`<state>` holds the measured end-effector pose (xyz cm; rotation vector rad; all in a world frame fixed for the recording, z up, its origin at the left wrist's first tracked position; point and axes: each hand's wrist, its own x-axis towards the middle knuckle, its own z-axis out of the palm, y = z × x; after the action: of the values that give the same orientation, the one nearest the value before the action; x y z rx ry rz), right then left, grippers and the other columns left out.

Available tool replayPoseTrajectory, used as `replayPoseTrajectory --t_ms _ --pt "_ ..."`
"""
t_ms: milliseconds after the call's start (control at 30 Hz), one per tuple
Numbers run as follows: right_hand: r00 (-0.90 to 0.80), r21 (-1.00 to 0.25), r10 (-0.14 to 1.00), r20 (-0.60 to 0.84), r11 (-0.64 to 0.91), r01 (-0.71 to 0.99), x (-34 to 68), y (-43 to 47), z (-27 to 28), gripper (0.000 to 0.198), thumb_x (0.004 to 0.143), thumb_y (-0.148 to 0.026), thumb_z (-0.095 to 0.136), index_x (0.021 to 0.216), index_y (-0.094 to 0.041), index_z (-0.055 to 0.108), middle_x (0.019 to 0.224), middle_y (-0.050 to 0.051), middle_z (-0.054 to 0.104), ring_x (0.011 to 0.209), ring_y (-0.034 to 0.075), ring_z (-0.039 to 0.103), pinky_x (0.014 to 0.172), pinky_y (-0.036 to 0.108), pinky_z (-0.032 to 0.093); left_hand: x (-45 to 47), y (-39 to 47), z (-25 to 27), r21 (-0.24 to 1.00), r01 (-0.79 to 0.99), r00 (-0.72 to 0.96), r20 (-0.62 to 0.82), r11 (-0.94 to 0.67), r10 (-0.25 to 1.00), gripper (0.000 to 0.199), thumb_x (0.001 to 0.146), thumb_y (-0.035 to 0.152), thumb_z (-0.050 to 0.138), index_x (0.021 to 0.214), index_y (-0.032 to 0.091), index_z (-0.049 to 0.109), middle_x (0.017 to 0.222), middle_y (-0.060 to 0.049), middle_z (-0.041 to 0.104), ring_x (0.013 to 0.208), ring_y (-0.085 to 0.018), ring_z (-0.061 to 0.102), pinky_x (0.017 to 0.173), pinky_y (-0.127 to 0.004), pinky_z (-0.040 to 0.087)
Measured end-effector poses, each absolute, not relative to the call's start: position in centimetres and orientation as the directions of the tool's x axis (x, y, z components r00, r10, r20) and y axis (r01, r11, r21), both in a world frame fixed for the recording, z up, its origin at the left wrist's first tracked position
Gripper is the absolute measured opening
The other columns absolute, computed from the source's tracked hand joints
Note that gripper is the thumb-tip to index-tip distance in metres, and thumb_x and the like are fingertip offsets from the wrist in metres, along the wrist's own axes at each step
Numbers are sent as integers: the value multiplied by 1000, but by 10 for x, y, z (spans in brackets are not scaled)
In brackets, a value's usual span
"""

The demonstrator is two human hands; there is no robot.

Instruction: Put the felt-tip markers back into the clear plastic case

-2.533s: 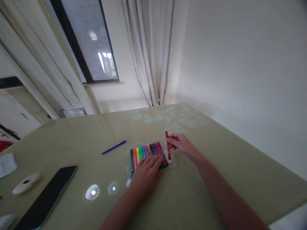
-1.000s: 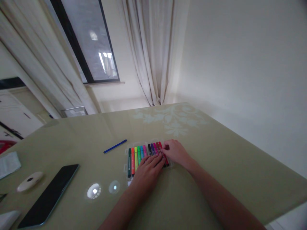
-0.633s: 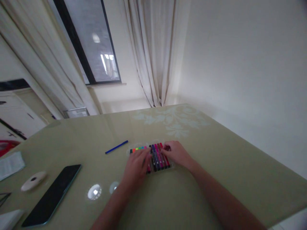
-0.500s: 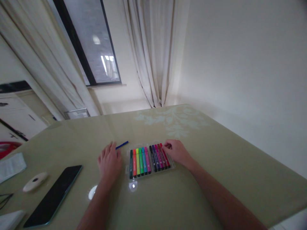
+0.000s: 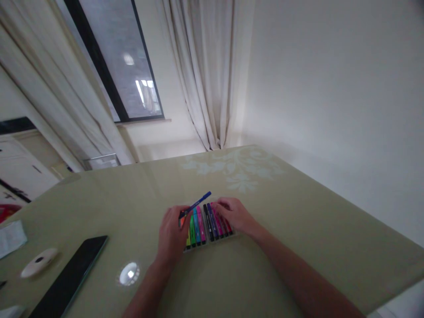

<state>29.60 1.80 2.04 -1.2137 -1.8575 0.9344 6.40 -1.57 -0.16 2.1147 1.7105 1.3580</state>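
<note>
A clear plastic case (image 5: 209, 242) lies on the table with two rows of coloured markers (image 5: 200, 226) in it. My left hand (image 5: 174, 232) is closed on a blue marker (image 5: 201, 200), gripping one end between thumb and fingers. This marker slants up to the right above the case's left half, and the hand hides the leftmost markers. My right hand (image 5: 232, 214) rests at the case's right half, its fingers bent together over the upper ends of the pink and red markers. Whatever its fingertips pinch is hidden.
On the left of the table lie a black phone (image 5: 71, 276), a white oval object (image 5: 39, 262) and a folded pale cloth (image 5: 12, 238). A bright round light reflection shows near my left forearm. The table's right edge runs along a white wall (image 5: 331, 110).
My left hand has picked the blue marker up from the table and carried it right, over the case. My right hand has shifted slightly left across the markers.
</note>
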Motion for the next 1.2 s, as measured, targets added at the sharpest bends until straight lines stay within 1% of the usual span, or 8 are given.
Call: replayPoseTrajectory --t_ms 100,267,367,500,633,733,900,1200 --pt "-321 -956 940 112 191 224 290 16 18 36 96 -50 58 87 -18 71 68 -2 64 55 12 52 54 23 39 83 -27 -5 529 693 101 601 -490 793 14 97 35 58 100 23 65 95 -5 70 92 -23 66 83 -36 53" --pt "-311 -998 949 51 40 -43 283 16 16 39 84 -57 71 86 -18 70 68 -2 62 56 11 53 54 23 41 95 -33 -8 506 693 118 621 -512 774 13 97 33 62 104 23 64 92 -4 71 86 -22 67 76 -34 55" --pt "-263 -993 964 28 -4 -118 287 20 19 40 81 -57 73 87 -18 69 72 0 66 60 12 57 57 24 44 100 -37 -9 404 722 238 617 -562 750 26 97 34 61 121 23 61 109 -7 73 100 -25 68 87 -39 56" --pt "-159 -998 987 26 34 47 314 36 19 36 82 -53 69 86 -18 70 62 -2 61 54 11 54 50 22 37 113 -46 -9 258 713 482 495 -652 723 50 98 33 61 145 23 47 139 -9 64 125 -28 60 105 -46 50" --pt "-187 -959 982 -18 35 280 339 46 13 28 83 -44 69 82 -16 70 64 -1 62 54 11 53 51 23 39 122 -52 -10 189 700 618 324 -689 716 57 99 32 60 152 27 41 155 -5 52 137 -27 51 113 -49 44" --pt "-203 -894 977 -67 31 446 342 45 11 22 85 -36 67 84 -15 72 67 1 67 56 13 58 54 24 42 124 -52 -9 169 720 622 272 -673 734 54 101 30 56 153 30 41 157 -2 49 140 -26 49 115 -50 42" --pt "-149 -759 989 -3 95 644 333 39 12 18 87 -32 67 86 -15 74 74 4 73 65 16 64 59 24 43 124 -52 -7 162 733 620 242 -661 746 54 101 29 56 153 29 42 158 -2 49 139 -26 49 115 -50 42" --pt "-100 -672 994 33 96 735 326 36 7 12 86 -27 70 92 -17 72 77 5 74 68 15 66 62 24 43 125 -51 -7 161 737 613 249 -656 750 50 101 30 56 150 28 46 156 -3 51 139 -26 49 115 -50 42"
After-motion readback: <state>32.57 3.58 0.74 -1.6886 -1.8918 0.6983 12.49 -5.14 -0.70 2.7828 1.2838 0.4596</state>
